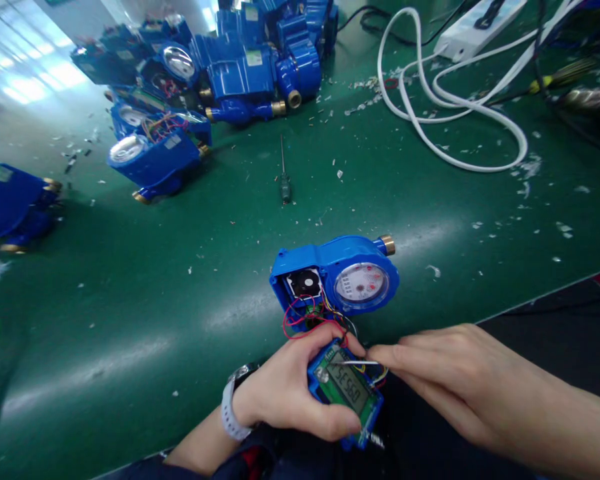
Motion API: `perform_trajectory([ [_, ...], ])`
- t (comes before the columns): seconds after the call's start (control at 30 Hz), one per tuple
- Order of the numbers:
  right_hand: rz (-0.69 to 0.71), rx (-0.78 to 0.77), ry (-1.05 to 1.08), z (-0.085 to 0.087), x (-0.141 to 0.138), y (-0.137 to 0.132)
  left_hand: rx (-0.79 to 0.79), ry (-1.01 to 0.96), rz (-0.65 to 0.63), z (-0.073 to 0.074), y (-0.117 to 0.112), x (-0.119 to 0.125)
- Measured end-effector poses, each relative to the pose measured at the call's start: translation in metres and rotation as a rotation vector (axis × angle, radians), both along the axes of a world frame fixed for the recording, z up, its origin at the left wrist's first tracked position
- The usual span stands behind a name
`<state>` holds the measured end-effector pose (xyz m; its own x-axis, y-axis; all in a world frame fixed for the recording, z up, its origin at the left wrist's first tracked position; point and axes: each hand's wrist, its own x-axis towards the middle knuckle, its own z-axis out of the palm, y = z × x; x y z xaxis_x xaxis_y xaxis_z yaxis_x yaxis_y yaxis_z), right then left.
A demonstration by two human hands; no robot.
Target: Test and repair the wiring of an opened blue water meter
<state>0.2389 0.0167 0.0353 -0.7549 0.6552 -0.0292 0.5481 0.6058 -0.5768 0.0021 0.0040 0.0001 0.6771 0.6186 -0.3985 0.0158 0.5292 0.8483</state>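
Observation:
My left hand [300, 393] grips a blue-framed display module [347, 390] with a green circuit board and a lit-free grey LCD showing digits. A thin silvery pointed tool [359, 363], whose exact kind I cannot make out, is pinched in my right hand [455, 380]. Its tip lies over the upper edge of the display. Just beyond my left hand sits a blue water meter [325, 253], its side housing uncovered. Red and other thin wires [300, 323] run from that housing towards the module. The meter's round dial [361, 285] faces up.
Several more blue water meters [240, 73] are grouped at the back left, one [15, 200] at the left edge. A screwdriver [285, 187] lies mid-table. A white cable [480, 163] loops from a power strip [475, 30]. Scraps litter the green table [220, 227].

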Motion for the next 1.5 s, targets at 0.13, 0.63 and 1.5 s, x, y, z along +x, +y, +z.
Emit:
perform_trajectory([
  [0.13, -0.167, -0.049, 0.086, 0.002, -0.008, -0.006, 0.143, 0.108, -0.016, 0.001, -0.001, 0.001],
  [0.63, -0.320, 0.277, 0.197, -0.017, -0.048, -0.024, 0.475, 0.391, 0.034, 0.009, -0.011, 0.011],
  [1.5, -0.085, 0.179, 0.442, -0.025, -0.038, -0.002, 0.355, 0.228, 0.123, 0.007, -0.014, 0.006],
])
